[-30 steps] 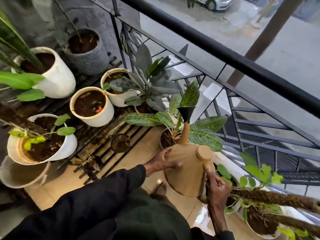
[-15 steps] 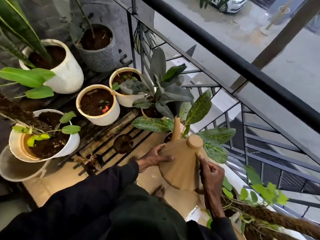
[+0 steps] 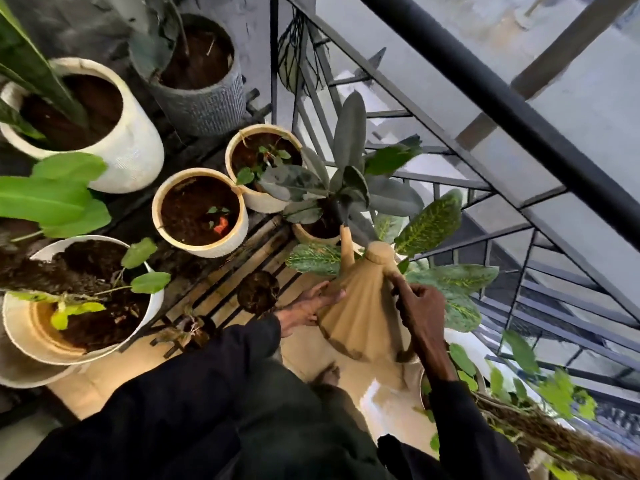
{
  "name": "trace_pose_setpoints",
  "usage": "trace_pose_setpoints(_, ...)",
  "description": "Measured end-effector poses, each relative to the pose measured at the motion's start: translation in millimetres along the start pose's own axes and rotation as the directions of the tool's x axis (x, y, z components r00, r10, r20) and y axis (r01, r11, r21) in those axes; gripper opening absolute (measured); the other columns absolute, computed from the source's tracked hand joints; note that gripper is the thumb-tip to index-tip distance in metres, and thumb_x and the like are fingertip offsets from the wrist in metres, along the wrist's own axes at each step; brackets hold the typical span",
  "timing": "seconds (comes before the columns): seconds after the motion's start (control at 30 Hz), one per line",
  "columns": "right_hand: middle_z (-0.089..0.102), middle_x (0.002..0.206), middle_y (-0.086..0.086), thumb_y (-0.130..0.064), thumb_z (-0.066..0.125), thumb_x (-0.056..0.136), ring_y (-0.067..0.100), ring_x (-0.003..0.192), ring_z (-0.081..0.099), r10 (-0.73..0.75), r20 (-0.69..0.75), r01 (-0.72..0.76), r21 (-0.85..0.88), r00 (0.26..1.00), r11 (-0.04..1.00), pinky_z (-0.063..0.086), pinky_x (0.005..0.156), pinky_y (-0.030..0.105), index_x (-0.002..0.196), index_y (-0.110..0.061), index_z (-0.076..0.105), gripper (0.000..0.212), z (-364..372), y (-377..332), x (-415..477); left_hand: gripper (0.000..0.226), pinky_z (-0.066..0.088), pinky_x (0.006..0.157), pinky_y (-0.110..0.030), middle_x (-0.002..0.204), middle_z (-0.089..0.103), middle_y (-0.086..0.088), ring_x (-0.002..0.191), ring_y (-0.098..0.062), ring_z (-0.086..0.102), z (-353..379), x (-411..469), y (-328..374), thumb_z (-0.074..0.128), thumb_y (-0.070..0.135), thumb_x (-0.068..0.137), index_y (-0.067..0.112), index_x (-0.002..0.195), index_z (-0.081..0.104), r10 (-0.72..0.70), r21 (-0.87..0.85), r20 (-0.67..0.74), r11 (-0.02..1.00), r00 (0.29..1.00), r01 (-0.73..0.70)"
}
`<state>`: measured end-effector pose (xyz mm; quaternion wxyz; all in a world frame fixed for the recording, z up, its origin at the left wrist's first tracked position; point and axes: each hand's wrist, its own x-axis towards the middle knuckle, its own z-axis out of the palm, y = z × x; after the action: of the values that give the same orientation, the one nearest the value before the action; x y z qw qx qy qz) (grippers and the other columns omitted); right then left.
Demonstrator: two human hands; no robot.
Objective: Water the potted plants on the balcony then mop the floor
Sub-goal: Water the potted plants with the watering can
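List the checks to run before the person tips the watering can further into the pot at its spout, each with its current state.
1. Right hand grips the handle of the watering can: ok.
2. Left hand lies flat against the can's side as support: ok.
3. Spout points at the tan pot by the railing: ok.
4. Spout tip clear of the leaves: cannot tell, blurred.
5. Water left in the can: cannot tell, the body is closed.
6. Dry floor near the bare foot: not ok, a shiny patch looks wet.
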<state>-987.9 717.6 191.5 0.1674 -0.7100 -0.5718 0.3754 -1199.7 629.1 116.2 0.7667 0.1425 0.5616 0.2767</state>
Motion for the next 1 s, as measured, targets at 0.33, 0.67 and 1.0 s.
trace_pose_setpoints(0.33, 0.068, 0.068, 0.033, -0.073, 0.059, 0.083, 0.022, 0.048, 0.050, -0.027, 0.015, 0.028, -0.136, 1.000, 0.990, 0.048, 0.050, 0.048, 0.070, 0.013, 0.069, 0.088, 23.3, -63.2, 35.9, 0.098, 0.046, 0.107, -0.056, 0.142, 0.059, -0.002, 0.129, -0.026, 0.055, -26.8, 24.0, 24.8, 0.078, 0.072, 0.070, 0.036, 0.152, 0.041, -0.005, -0.103, 0.097, 0.995, 0.995, 0.015)
trace_pose_setpoints(0.67, 0.061, 0.058, 0.021, -0.072, 0.052, 0.077, 0.022, 0.050, 0.050, -0.108, 0.088, 0.125, -0.229, 0.990, 0.965, 0.052, 0.051, 0.051, 0.070, 0.013, 0.064, 0.085, 23.6, -90.4, 64.0, 0.052, 0.054, 0.099, -0.050, 0.135, 0.060, -0.014, 0.125, -0.034, 0.057, -26.1, 17.5, 47.1, 0.059, 0.054, 0.095, 0.029, 0.140, 0.055, -0.028, -0.205, 0.170, 0.977, 0.985, 0.063)
trace_pose_setpoints(1.0, 0.060, 0.060, 0.016, -0.057, 0.057, 0.083, 0.028, 0.051, 0.054, -0.132, 0.137, 0.164, -0.255, 0.982, 0.953, 0.052, 0.053, 0.050, 0.072, 0.016, 0.062, 0.074, 17.8, -103.1, 80.5, 0.048, 0.055, 0.096, -0.050, 0.134, 0.060, -0.014, 0.119, -0.032, 0.060, -23.0, 30.4, 60.3, 0.066, 0.052, 0.093, 0.021, 0.130, 0.062, -0.060, -0.254, 0.126, 0.963, 0.990, 0.091)
